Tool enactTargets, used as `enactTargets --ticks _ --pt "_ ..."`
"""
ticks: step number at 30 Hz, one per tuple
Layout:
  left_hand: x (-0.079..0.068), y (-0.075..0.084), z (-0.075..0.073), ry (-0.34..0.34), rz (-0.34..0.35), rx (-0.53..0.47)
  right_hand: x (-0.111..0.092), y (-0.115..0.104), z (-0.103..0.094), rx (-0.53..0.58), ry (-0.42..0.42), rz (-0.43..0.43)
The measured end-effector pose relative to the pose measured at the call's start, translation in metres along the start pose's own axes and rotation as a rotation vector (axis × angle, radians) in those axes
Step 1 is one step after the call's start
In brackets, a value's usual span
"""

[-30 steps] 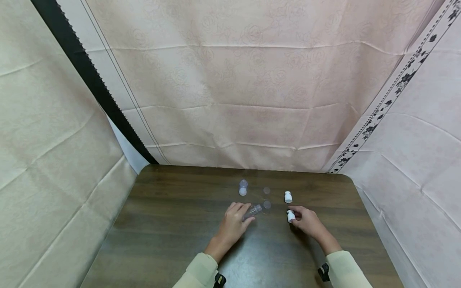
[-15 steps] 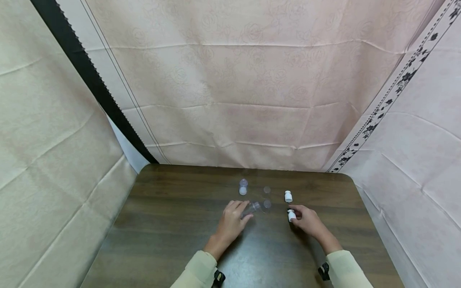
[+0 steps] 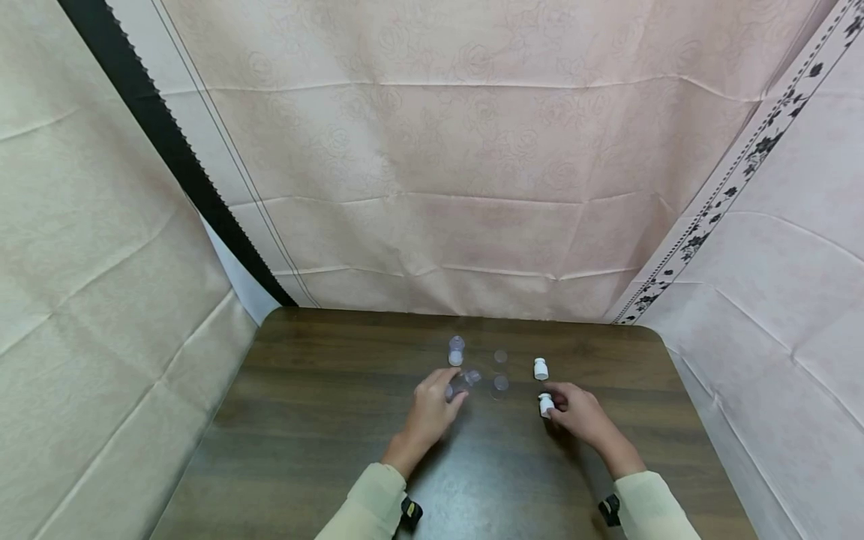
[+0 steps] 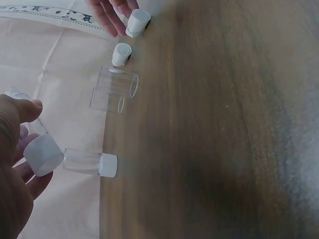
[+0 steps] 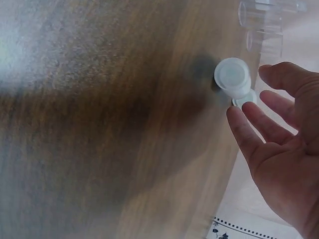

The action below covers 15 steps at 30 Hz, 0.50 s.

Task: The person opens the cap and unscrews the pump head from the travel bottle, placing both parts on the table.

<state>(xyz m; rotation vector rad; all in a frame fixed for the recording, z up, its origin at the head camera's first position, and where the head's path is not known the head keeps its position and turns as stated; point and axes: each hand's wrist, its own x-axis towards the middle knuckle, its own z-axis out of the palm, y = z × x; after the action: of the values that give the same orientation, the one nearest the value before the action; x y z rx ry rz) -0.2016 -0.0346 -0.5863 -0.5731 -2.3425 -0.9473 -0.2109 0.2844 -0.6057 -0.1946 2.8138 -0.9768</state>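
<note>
My left hand (image 3: 427, 409) holds a clear bottle (image 3: 460, 384) tilted between thumb and fingers. In the left wrist view its white end (image 4: 44, 155) faces the camera, and fingers hide part of the clear body. Just beyond stands a similar clear bottle (image 3: 456, 349), its white part (image 4: 108, 165) at the bottom. My right hand (image 3: 575, 412) is beside a small white bottle (image 3: 546, 406) standing on the table. In the right wrist view its fingers are spread and relaxed, with the thumb tip (image 5: 265, 73) close to that bottle (image 5: 232, 75).
Another small white bottle (image 3: 541, 369) stands right behind the first. Two clear cylindrical cups (image 3: 500, 383) stand in a row between the hands, one farther back. The brown wooden table (image 3: 324, 420) ends at pale cloth hangings (image 3: 432, 247) at the back and sides.
My left hand has drawn the clear bottle left and slightly back, away from the nearer clear cup, and tipped it differently. The right hand and the standing things have stayed nearly still.
</note>
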Motion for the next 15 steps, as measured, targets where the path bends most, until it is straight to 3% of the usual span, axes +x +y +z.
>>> enactTargets --ticks 7,15 --pt "0.005 -0.006 0.007 0.012 -0.075 -0.126 -0.004 -0.009 -0.007 -0.007 0.000 0.018" --pt "0.006 -0.016 0.018 0.000 -0.129 -0.152 -0.010 -0.023 -0.013 -0.003 0.005 0.016"
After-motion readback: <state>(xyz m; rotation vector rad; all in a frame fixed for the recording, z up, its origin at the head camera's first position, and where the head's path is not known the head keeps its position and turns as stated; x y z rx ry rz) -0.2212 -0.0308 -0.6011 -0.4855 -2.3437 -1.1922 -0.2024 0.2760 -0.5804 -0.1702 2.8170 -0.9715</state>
